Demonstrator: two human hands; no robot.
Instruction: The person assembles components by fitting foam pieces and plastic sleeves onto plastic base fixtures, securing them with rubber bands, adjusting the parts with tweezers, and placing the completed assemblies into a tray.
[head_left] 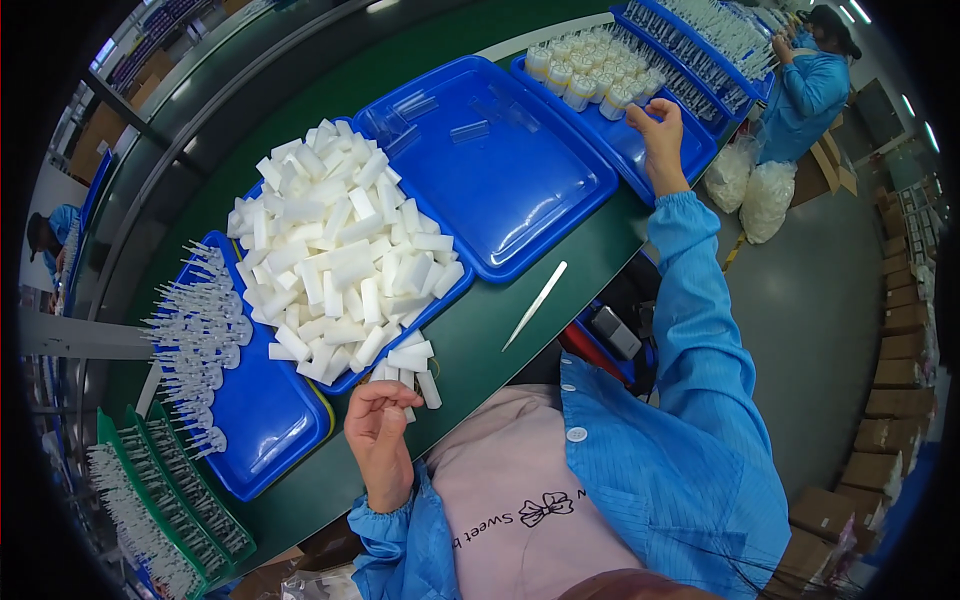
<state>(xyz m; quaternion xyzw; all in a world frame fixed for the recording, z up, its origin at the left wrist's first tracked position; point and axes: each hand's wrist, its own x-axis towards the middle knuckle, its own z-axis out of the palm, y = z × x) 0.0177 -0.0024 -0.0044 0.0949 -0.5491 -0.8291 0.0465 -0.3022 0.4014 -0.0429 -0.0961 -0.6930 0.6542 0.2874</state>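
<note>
Bright, even overhead lighting; soft glare on the glossy blue plastic trays (520,190); strong fisheye bending and dark vignette at edges.

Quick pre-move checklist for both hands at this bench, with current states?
1. Left hand near the white foam blocks: ok, fingers curled beside loose blocks at the pile's edge.
2. Left grip holding a block: cannot tell, fingers hide it.
3. Right hand at the white capped vials: ok, fingertips at the nearest row.
4. Right grip closed on a vial: cannot tell.
5. Middle blue tray free to receive parts: ok, only a few clear pieces in it.
6. Tweezers in reach: ok, lying on the green table between the arms.
</note>
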